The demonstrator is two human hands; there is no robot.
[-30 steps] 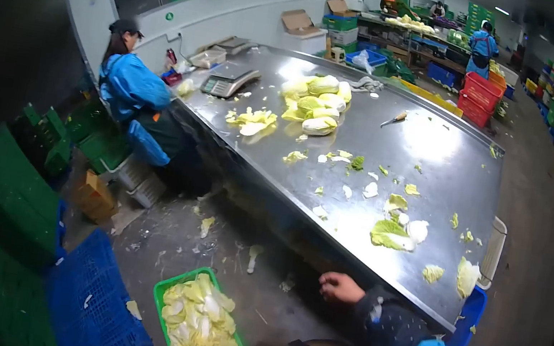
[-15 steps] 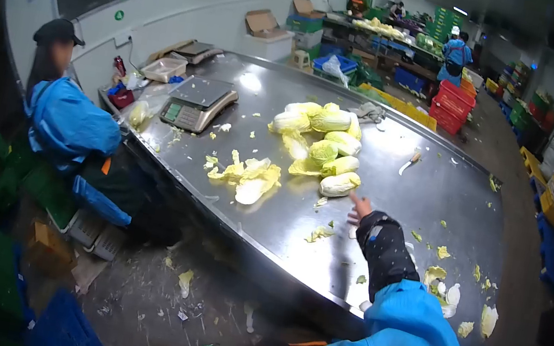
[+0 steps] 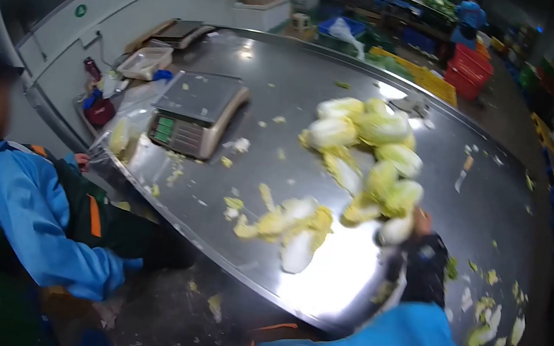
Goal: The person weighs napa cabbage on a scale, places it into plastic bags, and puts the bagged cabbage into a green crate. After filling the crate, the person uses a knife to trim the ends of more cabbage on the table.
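Observation:
A pile of pale green napa cabbage heads (image 3: 377, 134) lies on the steel table (image 3: 294, 67). My right hand (image 3: 421, 222) reaches out in a dark patterned cuff and blue sleeve. It rests against the nearest cabbage head (image 3: 396, 229) at the pile's front edge. The frame is blurred and the fingers are partly hidden, so the grip is unclear. Loose trimmed leaves (image 3: 287, 224) lie just left of that head. My left hand is out of view.
A digital scale (image 3: 196, 113) stands on the table's left part, with a tray (image 3: 144, 59) behind it. A person in a blue jacket (image 3: 32, 207) sits at the left edge. Leaf scraps (image 3: 493, 319) litter the right side. Red crates (image 3: 470, 72) and another person stand far back.
My view has swung left and closer to the table. My right hand has gone from below the table edge up over it to the nearest cabbage head.

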